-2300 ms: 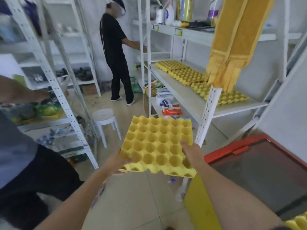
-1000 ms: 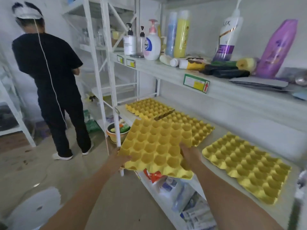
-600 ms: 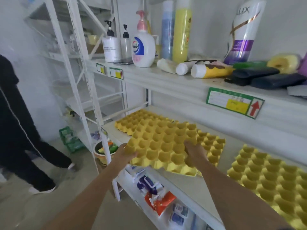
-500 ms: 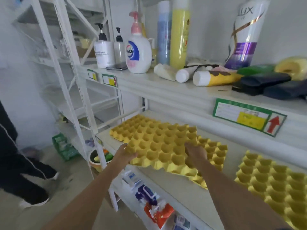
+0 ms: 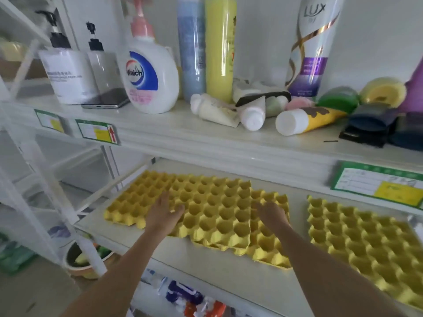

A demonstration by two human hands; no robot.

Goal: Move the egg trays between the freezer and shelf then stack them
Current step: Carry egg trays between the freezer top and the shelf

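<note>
The yellow egg tray [image 5: 212,211] I carried lies on the white middle shelf [image 5: 206,271]. It overlaps a tray at the left [image 5: 128,202] and another under its right side [image 5: 267,250]. My left hand [image 5: 163,215] rests flat on its left part, fingers spread. My right hand [image 5: 272,215] lies palm down at its right edge, over the lower tray. A further yellow tray [image 5: 357,243] lies alone on the shelf to the right.
The shelf above holds a Walch soap bottle [image 5: 146,74], pump bottles, a phone [image 5: 107,100], spray cans, a Lux pouch [image 5: 313,46] and several tubes. A white shelf post [image 5: 68,213] stands at the left. A bowl [image 5: 84,259] and packets sit below.
I carried the tray from beside the freezer to the shelf and lowered it onto the trays there. Both hands have let go of its edges and now rest on top.
</note>
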